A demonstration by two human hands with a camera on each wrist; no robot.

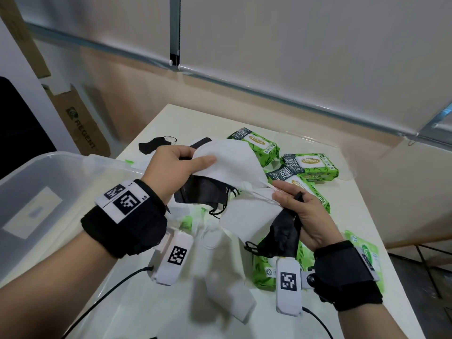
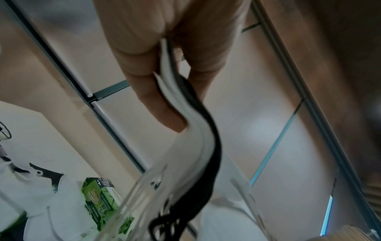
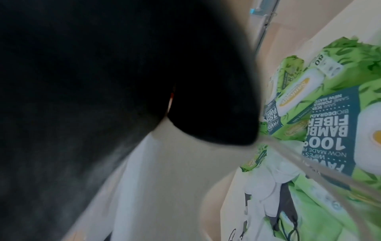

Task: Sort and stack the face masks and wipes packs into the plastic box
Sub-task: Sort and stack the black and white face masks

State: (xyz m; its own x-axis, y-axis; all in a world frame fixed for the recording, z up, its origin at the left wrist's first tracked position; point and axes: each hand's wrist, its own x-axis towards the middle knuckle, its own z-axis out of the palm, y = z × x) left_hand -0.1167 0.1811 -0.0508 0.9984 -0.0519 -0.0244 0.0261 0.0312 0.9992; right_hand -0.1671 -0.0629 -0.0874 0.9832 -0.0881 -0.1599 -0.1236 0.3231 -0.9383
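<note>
Left hand (image 1: 171, 167) pinches stack of white and black masks (image 1: 227, 162) above table (image 1: 362, 216). Right hand (image 1: 305, 214) grips black mask (image 1: 283, 236), white strap. Green wipes packs (image 1: 310, 165) beyond hands; plastic box (image 1: 49, 182) at left; loose white masks (image 1: 225, 272) beneath.

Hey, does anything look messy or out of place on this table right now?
Yes. Black and white masks lie tangled with green wipes packs in one loose heap on the table. A lone black mask lies apart near the far left corner. The plastic box looks empty.
</note>
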